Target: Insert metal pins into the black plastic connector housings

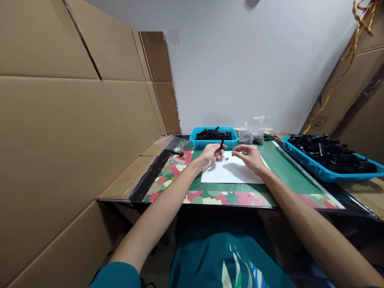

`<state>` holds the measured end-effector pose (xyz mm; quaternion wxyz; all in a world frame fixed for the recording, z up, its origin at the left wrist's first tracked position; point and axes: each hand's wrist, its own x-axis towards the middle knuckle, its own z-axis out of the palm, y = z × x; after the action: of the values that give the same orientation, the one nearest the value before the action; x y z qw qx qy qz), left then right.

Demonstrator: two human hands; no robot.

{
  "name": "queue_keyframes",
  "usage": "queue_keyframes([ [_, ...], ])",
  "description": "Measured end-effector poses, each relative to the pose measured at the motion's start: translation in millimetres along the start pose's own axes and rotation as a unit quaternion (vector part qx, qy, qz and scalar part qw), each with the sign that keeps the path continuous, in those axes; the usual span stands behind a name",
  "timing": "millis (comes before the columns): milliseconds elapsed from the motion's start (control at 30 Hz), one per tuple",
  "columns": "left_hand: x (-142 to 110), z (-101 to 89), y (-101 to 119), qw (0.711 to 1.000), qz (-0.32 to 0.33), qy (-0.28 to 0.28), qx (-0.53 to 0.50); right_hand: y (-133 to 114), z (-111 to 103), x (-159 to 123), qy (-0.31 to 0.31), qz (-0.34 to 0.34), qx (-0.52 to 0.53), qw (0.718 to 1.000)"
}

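A small black plastic part stands upright between the closed fingers of my left hand. To its right, my right hand is pinched at the fingertips; whatever it holds, if anything, is too small to name. Both hands are above a white sheet of paper. A little heap of tiny metal pieces lies on the paper between the hands. Behind my left hand stands a blue basket filled with black parts.
A larger blue basket heaped with black parts stands at the right. Clear bags of small metal pieces sit at the back. Cardboard walls the left side. A patterned green mat covers the table, and twisted wires hang at the right.
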<state>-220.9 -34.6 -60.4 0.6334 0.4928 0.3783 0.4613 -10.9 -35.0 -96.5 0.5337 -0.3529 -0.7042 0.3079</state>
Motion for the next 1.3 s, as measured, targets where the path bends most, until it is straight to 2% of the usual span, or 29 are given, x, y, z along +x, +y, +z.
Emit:
queue_keyframes([
  [200,2,0.2,-3,0.999,0.041,0.003,-0.021,3,1,0,-0.001,-0.008,-0.011,1.000],
  [333,4,-0.6,-4,0.999,0.032,0.019,0.002,4,1,0,-0.005,-0.016,-0.021,1.000],
  [633,1,3.6,-4,0.996,0.008,-0.058,0.061,4,0,2,0.066,-0.024,0.065,0.995],
  [833,0,5.9,-6,0.994,0.049,-0.042,0.088,2,-1,0,0.062,0.035,0.136,0.988],
  [933,-1,6.2,-6,0.990,0.055,-0.084,0.104,-1,0,-1,0.055,0.079,0.174,0.980],
  [1100,-4,8.5,-10,0.978,0.012,-0.155,0.137,-3,-1,0,0.091,0.082,0.251,0.960],
  [1300,3,11.8,-20,0.982,0.062,-0.113,0.136,-6,-1,-1,0.038,0.112,0.271,0.955],
])
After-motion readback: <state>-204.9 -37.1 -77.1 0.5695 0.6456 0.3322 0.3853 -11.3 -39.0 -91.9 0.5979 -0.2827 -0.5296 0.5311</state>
